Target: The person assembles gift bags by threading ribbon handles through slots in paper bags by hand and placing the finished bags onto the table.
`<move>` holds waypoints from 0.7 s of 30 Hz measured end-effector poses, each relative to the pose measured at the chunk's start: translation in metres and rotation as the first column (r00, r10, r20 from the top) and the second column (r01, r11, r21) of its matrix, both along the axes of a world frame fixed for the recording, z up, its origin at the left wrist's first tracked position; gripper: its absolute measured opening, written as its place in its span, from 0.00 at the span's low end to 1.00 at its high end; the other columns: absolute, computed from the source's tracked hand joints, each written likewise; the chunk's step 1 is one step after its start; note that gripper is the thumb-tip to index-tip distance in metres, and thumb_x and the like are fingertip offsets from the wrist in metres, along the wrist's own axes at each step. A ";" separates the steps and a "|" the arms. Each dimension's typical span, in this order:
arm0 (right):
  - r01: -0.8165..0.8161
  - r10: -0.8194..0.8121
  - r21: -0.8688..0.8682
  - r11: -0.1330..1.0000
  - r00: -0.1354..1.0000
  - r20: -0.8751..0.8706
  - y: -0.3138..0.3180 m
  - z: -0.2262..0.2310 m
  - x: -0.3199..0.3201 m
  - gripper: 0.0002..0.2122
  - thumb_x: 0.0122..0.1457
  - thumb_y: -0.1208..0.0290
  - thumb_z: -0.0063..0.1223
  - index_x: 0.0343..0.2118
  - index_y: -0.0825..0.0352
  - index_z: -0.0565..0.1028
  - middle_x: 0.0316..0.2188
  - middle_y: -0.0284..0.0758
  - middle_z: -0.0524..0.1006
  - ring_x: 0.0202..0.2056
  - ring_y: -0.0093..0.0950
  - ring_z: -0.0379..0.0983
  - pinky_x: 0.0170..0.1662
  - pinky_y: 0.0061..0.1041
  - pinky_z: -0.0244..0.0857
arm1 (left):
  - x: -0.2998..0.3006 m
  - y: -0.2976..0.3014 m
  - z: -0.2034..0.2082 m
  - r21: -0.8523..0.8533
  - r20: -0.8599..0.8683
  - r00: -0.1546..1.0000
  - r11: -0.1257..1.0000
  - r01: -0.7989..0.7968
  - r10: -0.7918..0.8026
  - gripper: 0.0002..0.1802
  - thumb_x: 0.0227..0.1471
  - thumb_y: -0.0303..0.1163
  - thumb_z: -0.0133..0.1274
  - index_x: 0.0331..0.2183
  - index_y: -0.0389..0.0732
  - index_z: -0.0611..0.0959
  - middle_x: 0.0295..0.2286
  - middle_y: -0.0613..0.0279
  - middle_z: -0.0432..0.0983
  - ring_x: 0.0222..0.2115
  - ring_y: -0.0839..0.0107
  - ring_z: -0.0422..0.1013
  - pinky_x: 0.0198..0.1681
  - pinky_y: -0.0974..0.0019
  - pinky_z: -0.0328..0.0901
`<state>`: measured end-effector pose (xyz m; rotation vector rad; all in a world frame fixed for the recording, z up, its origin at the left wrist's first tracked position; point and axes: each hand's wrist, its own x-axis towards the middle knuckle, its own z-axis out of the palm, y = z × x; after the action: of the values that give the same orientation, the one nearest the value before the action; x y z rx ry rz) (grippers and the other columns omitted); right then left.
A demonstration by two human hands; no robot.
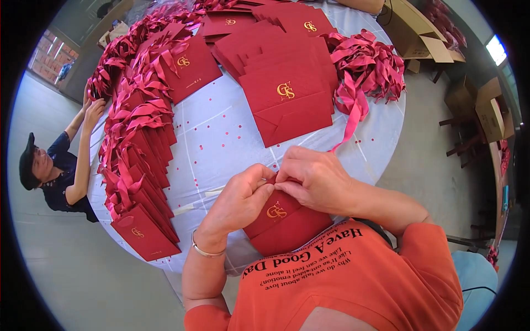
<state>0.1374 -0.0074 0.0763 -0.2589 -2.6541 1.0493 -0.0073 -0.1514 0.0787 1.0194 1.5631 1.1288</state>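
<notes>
Right in front of me a dark red paper gift bag (287, 227) with a gold emblem lies flat at the table's near edge, against my orange shirt. My left hand (241, 197) pinches its far edge between thumb and fingers. Close beside it, my right hand (313, 177) is closed at the same edge, fingertips nearly meeting the left ones. A pink-red ribbon (350, 122) runs from the ribbon heap down to behind my right hand; its end is hidden there. Whatever lies between my fingertips is too small to make out.
Beyond my hands lies a stack of flat red bags (292, 113). A ribbon heap (370, 63) sits to its right. Rows of ribboned bags (144, 231) line the left side of the round white-covered table (215, 160). Another person (58, 171) works at left; cardboard boxes (491, 113) stand at right.
</notes>
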 end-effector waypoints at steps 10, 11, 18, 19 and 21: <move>-0.371 0.490 -0.437 0.819 0.850 0.197 0.057 0.033 -0.037 0.09 0.56 0.76 0.54 0.39 0.72 0.75 0.30 0.34 0.80 0.32 0.22 0.76 0.35 0.24 0.69 | 0.033 -0.005 0.018 0.191 -0.552 0.806 0.974 -0.125 0.212 0.08 0.48 0.27 0.61 0.29 0.37 0.77 0.18 0.57 0.78 0.17 0.62 0.74 0.22 0.64 0.66; -0.381 0.546 -0.477 0.792 0.792 0.274 0.058 0.035 -0.044 0.11 0.54 0.78 0.55 0.41 0.71 0.75 0.31 0.33 0.80 0.34 0.22 0.76 0.35 0.24 0.69 | 0.036 -0.006 0.020 0.235 -0.586 0.770 0.962 -0.137 0.253 0.09 0.47 0.28 0.62 0.28 0.38 0.77 0.19 0.56 0.79 0.19 0.59 0.76 0.23 0.63 0.67; -0.460 0.844 -0.734 0.499 0.449 0.292 0.061 0.036 -0.085 0.15 0.48 0.79 0.60 0.41 0.72 0.76 0.33 0.31 0.79 0.35 0.20 0.74 0.34 0.20 0.66 | 0.044 -0.010 0.021 0.307 -0.607 0.741 0.945 -0.116 0.288 0.10 0.43 0.26 0.64 0.27 0.39 0.78 0.19 0.57 0.79 0.19 0.64 0.78 0.23 0.68 0.68; -0.466 0.847 -0.728 0.503 0.432 0.309 0.061 0.035 -0.086 0.15 0.47 0.79 0.62 0.40 0.71 0.77 0.32 0.30 0.79 0.34 0.19 0.73 0.33 0.19 0.65 | 0.043 -0.010 0.019 0.295 -0.598 0.745 0.945 -0.138 0.296 0.10 0.43 0.26 0.64 0.28 0.39 0.77 0.18 0.57 0.79 0.19 0.67 0.78 0.23 0.69 0.67; -0.472 0.852 -0.723 0.504 0.408 0.328 0.060 0.033 -0.086 0.16 0.45 0.78 0.64 0.40 0.71 0.77 0.31 0.29 0.78 0.33 0.19 0.73 0.32 0.18 0.63 | 0.039 -0.008 0.016 0.306 -0.581 0.759 0.943 -0.131 0.294 0.10 0.43 0.25 0.64 0.28 0.38 0.77 0.17 0.59 0.78 0.17 0.70 0.76 0.22 0.70 0.66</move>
<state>0.0515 0.0526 0.1091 0.6295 -3.0526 2.4047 0.0322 -0.1593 0.0948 1.5234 2.1438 1.2374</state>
